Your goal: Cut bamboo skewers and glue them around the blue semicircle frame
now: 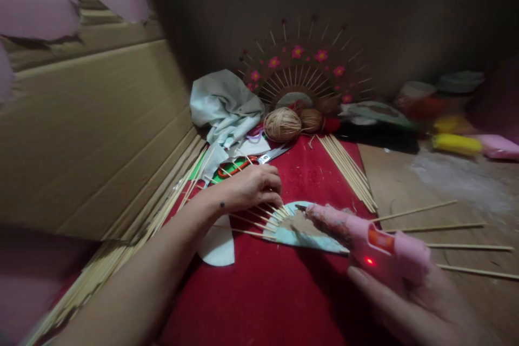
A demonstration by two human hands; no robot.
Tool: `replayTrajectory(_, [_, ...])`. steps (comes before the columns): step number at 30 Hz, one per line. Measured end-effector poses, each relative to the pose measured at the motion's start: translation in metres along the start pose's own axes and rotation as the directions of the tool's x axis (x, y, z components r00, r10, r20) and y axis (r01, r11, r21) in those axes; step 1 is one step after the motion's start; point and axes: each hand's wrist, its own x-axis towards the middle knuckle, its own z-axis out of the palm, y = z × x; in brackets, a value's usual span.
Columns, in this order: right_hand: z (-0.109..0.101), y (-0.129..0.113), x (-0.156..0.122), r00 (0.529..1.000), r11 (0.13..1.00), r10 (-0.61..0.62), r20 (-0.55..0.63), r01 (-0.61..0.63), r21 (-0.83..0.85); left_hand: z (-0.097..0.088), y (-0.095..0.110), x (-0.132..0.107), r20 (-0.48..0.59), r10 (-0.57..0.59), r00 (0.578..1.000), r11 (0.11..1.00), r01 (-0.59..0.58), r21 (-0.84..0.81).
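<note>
My right hand point(421, 303) is wrapped round a pink hot glue gun point(365, 238) with a red light lit on its side. The dark nozzle of the gun is just over a light-blue half-circle piece point(320, 240) with a brown middle. Several thin bamboo sticks point(259, 223) fan out from the curved edge of that piece, on both its left and right sides. At the upper left of the curve, my left hand point(259, 186) is closed, fingertips pinching a bamboo stick against the edge. A white rounded piece point(219, 243) lies under the left-hand sticks.
Red cloth point(251, 297) covers the work surface. Behind are orange-handled scissors point(239, 166), twine balls point(283, 124), crumpled cloth point(225, 100) and a flower-decorated stick fan point(298, 65). Loose sticks point(348, 173) lie at right, more along the cardboard point(101, 146) at left.
</note>
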Motion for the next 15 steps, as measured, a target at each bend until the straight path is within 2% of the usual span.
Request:
replayTrajectory(5, [-0.0004,0.0007,0.0001,1.000,1.000,0.002,0.020,-0.002,0.018,0.0024,-0.0005,0.0026,0.002,-0.037,0.999,0.999,0.037,0.028])
replayTrajectory(11, [0.0046,-0.0022,-0.0008,0.989,0.995,-0.097,-0.107,0.098,0.004,-0.0004,0.0010,0.0024,0.024,-0.059,0.998,0.998,0.058,0.036])
replayTrajectory(15, [0.0050,-0.0017,-0.0010,0.992,0.997,-0.078,-0.104,0.080,0.015,-0.0013,0.0050,0.0039,0.044,-0.104,0.994,0.992,0.101,0.071])
